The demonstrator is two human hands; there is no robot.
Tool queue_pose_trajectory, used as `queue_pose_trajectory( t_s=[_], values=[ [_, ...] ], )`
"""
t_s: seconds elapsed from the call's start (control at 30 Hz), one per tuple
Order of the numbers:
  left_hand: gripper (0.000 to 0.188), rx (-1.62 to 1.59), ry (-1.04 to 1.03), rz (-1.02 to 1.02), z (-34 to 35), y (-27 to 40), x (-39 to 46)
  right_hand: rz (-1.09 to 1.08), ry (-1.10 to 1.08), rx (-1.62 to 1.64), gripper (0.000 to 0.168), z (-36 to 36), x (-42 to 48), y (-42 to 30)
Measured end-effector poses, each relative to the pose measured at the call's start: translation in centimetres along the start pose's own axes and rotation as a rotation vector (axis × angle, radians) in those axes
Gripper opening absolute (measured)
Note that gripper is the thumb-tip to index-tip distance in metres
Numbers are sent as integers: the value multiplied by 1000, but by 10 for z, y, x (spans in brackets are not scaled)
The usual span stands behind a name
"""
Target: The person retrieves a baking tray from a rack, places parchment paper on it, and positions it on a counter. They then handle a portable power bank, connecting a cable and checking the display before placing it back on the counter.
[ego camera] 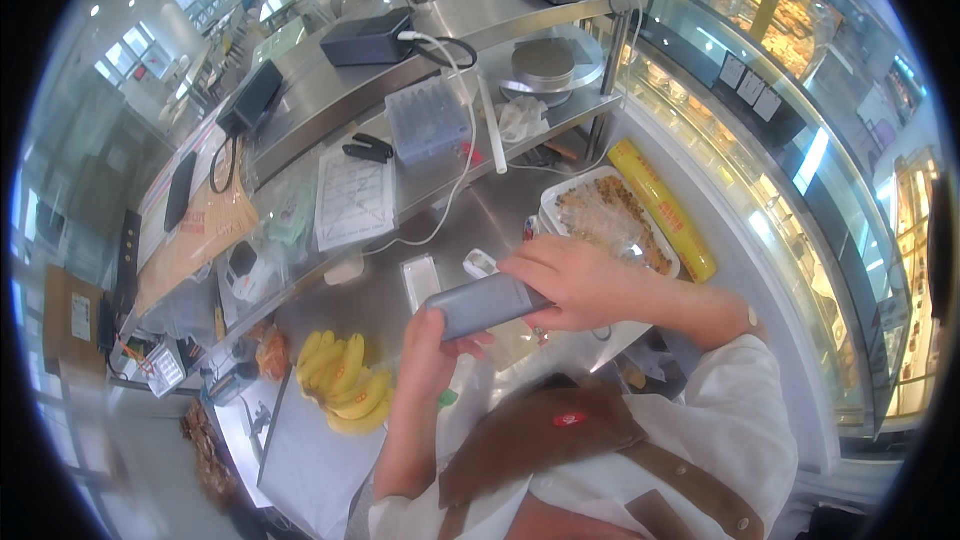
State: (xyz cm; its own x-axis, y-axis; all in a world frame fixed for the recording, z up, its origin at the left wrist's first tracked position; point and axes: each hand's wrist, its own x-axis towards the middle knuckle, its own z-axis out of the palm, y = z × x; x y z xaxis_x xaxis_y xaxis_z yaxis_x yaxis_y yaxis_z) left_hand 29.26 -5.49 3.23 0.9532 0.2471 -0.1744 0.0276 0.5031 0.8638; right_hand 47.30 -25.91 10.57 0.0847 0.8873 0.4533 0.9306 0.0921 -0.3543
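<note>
A dark grey rectangular device, like a power bank (484, 306), is held level between both hands in front of the apron. My left hand (442, 341) grips its left end, thumb on top and fingers beneath. My right hand (566, 281) holds the right end, fingers over the top. Beyond it, a small white open case (480, 262) and a flat white box (421, 281) lie on the steel counter. A white tray of crumbly brown food (611, 217) under clear film is just past my right hand. A bunch of bananas (345, 382) lies left of my left hand.
A yellow cling-film box (664, 210) lies beside the tray, along the glass display case (757, 187). The raised steel shelf (292, 131) carries black devices and a white cable (459, 195). Below are a printed sheet (355, 199), a black stapler (367, 148), a clear plastic container (427, 120) and a scale (543, 64).
</note>
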Motion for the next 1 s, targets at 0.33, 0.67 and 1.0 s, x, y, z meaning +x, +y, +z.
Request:
queue_pose_trajectory(
  t_s=[0.33,0.67,1.0],
  values=[
    [69,-14,-122,143,-4,5,-6,331,476,-196,64,-76,28,52],
    [53,0,7,94,-15,-17,-31,716,331,-534,53,-152,173,157],
    [55,-46,118,92,-40,-30,-45,852,281,-503,34,-134,218,181]
  ],
)
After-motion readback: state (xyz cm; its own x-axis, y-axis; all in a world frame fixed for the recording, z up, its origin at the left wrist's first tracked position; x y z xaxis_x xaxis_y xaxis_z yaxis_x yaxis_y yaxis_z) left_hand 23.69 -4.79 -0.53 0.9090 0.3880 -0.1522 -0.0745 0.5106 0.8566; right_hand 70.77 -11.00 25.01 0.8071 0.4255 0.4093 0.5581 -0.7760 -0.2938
